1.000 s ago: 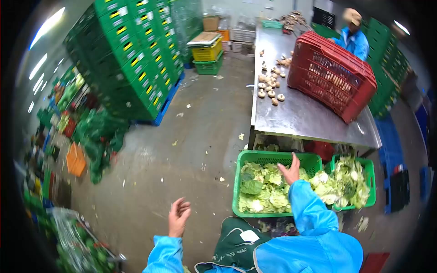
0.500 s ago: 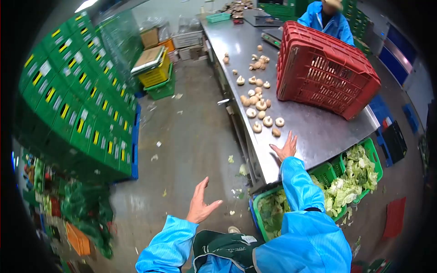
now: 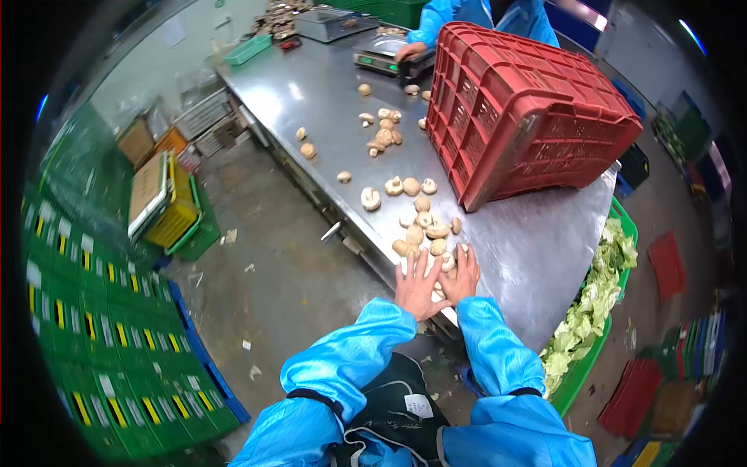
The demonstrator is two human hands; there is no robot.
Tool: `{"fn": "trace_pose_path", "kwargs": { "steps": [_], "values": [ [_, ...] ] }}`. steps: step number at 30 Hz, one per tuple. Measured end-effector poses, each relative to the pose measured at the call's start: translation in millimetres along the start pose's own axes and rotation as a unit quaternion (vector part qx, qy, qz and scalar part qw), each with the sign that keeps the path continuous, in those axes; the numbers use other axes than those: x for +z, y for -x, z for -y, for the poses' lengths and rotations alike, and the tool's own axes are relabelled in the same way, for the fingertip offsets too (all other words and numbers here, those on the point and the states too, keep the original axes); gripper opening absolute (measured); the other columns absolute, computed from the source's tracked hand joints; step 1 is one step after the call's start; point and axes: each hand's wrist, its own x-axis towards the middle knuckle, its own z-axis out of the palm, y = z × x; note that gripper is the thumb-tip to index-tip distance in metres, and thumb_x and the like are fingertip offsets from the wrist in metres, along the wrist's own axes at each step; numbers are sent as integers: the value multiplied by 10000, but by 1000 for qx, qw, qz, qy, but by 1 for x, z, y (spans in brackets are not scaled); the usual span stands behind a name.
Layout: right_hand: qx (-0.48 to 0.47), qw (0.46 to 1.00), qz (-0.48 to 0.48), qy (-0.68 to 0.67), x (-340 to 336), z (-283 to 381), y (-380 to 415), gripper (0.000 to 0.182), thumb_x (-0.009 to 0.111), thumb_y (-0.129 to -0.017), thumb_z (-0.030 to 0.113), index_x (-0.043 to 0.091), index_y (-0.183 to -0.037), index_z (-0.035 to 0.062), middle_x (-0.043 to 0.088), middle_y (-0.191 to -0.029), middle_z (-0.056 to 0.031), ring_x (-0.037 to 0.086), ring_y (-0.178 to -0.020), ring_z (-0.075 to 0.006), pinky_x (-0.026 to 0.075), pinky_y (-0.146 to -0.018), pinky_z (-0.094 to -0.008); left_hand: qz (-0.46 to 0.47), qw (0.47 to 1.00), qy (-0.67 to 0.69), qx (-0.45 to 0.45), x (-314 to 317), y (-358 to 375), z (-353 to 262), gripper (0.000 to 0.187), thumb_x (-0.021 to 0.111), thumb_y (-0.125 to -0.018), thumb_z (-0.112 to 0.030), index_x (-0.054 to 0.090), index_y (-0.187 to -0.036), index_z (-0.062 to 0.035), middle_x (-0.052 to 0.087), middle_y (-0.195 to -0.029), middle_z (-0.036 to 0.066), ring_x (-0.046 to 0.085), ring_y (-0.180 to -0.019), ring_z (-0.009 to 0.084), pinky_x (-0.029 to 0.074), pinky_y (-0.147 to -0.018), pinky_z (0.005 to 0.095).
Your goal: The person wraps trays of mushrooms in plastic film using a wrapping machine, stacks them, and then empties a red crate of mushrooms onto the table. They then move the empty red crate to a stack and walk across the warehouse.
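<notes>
Both hands are at the near end of the steel table, against a cluster of mushrooms (image 3: pixel 422 219). My left hand (image 3: pixel 417 288) has its fingers spread on the left side of the cluster. To its right, my right hand (image 3: pixel 461 274) rests with fingers apart against the nearest mushrooms. Some mushrooms between the palms are partly hidden by the fingers. More mushrooms (image 3: pixel 385 135) lie loose farther up the table. A large red crate (image 3: pixel 529 117) stands tilted on the table to the right of the cluster.
The steel table (image 3: pixel 513 257) has a scale (image 3: pixel 381 56) at its far side, beside a co-worker's hand (image 3: pixel 411 51). Green crates of leaves (image 3: pixel 580 335) stand beyond the right edge. Stacked green crates (image 3: pixel 117 350) are at left.
My left hand has moved from above the floor onto the table, and my right hand has come to the mushrooms. The view has turned, and the co-worker's hand now shows by the scale.
</notes>
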Motion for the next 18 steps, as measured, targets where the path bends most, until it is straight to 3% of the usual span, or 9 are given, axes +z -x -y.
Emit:
{"fn": "trace_pose_path", "kwargs": {
  "steps": [2,9,11,12,15,18],
  "values": [
    [14,1000,-11,24,19,9,-19,859,724,-631,364,340,-1347,84,256,-1387,-221,247,-1287,-366,174,-1022,-542,21,999,3,23,1,-30,38,981,703,-570,-616,336,-1358,-163,209,-1434,174,205,-1298,432,191,-963,656],
    [25,992,-123,-29,117,62,-177,818,729,-646,274,344,-1333,55,273,-1370,-234,273,-1262,-398,228,-1023,-486,46,992,-26,116,-41,-179,170,898,696,-587,-605,404,-1317,-171,257,-1420,148,209,-1320,370,163,-991,645],
    [36,991,-124,-38,132,68,-227,790,723,-662,283,358,-1325,56,274,-1365,-241,275,-1255,-407,236,-1021,-483,24,991,5,133,-46,-229,201,881,717,-572,-582,432,-1294,-166,290,-1404,146,251,-1312,332,171,-1000,628],
    [3,991,-133,26,140,68,-255,757,718,-676,291,378,-1312,61,289,-1359,-235,280,-1248,-412,232,-1028,-468,11,991,11,129,-48,-255,216,827,725,-600,-525,442,-1284,-156,330,-1384,139,302,-1289,312,179,-1006,612],
    [35,995,-91,12,157,75,-324,742,718,-678,289,389,-1302,58,314,-1350,-222,284,-1247,-407,226,-1037,-452,26,993,10,119,-64,-325,254,740,704,-655,-463,451,-1265,-130,346,-1367,146,332,-1265,298,187,-1004,599],
    [55,994,-79,-45,119,102,-331,762,734,-660,278,389,-1297,42,325,-1353,-209,285,-1251,-398,219,-1039,-444,7,988,94,122,-115,-347,299,745,741,-645,-349,433,-1275,-98,348,-1369,152,336,-1258,321,194,-1020,559]
  ]
}}
